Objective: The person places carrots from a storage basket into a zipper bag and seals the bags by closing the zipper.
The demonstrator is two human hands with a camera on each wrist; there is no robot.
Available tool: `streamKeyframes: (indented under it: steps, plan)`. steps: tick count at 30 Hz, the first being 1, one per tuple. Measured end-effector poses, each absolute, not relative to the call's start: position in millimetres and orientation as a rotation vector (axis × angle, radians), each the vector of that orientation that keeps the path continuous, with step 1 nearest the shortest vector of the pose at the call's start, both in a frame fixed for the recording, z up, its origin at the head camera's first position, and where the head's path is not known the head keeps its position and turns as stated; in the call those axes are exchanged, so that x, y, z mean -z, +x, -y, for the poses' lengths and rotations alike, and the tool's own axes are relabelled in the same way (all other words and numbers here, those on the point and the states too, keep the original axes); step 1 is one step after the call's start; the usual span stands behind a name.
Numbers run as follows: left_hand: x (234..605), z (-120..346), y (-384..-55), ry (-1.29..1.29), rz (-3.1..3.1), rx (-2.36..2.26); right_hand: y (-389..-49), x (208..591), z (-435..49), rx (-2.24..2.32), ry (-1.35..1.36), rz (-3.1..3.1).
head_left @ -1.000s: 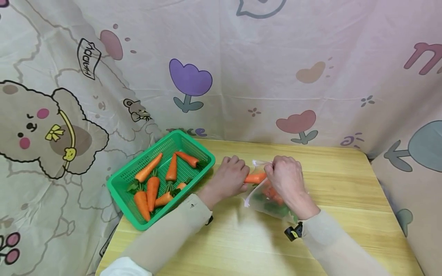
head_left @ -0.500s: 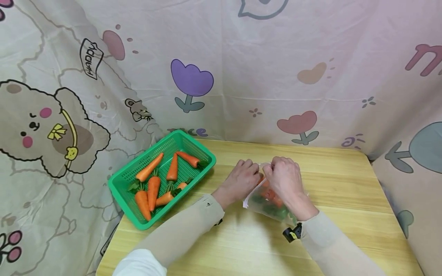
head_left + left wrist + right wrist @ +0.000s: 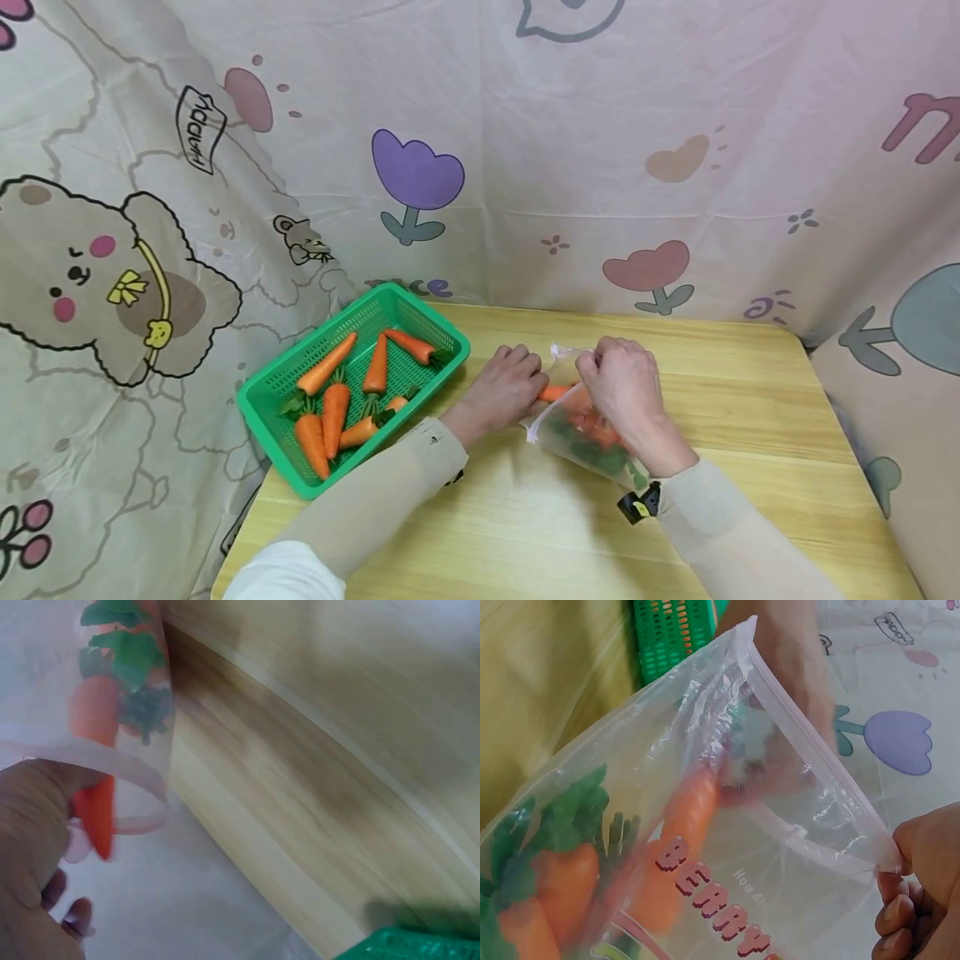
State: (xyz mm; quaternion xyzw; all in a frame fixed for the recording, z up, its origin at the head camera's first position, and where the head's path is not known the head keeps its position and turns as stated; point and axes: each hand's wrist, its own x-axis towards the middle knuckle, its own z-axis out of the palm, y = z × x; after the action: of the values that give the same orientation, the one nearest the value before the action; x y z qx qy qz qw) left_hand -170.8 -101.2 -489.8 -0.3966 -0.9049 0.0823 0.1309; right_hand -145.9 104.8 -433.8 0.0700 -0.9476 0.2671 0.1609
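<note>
My left hand (image 3: pixel 504 392) is at the mouth of a clear zip bag (image 3: pixel 581 446), its fingers on the narrow end of a carrot (image 3: pixel 556 392). In the left wrist view this carrot (image 3: pixel 96 810) has its leafy end inside the bag and its tip sticking out past the rim. Several other carrots (image 3: pixel 568 877) with green tops lie inside the bag, which bears red printed letters. My right hand (image 3: pixel 618 385) pinches the bag's rim (image 3: pixel 840 776) between thumb and fingers, and the mouth gapes. Through the plastic, my left hand looks blurred in the right wrist view.
A green perforated basket (image 3: pixel 258 417) stands on the left of the wooden table (image 3: pixel 735 417), with several carrots (image 3: pixel 335 417) in it. Printed cloth (image 3: pixel 540 167) hangs behind the table and along both sides.
My left hand moved right into the bag's mouth with the carrot, then came back left a little, so the carrot shows between hand and bag again. My right hand stays at the rim.
</note>
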Motion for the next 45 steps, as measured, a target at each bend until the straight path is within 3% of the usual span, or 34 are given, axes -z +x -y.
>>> streamKeyframes:
  steps: [9,20,45]
  plan:
    - [483,72,-171,-1.184,2.574,-0.234,-146,434,-104,-0.748,0.200,2.711]
    - [475,94,-174,-1.134,2.647,-0.109,-151,442,-124,-0.673,0.150,2.692]
    - [456,264,-187,-0.585,2.773,0.018,-143,455,-138,-0.658,0.126,2.709]
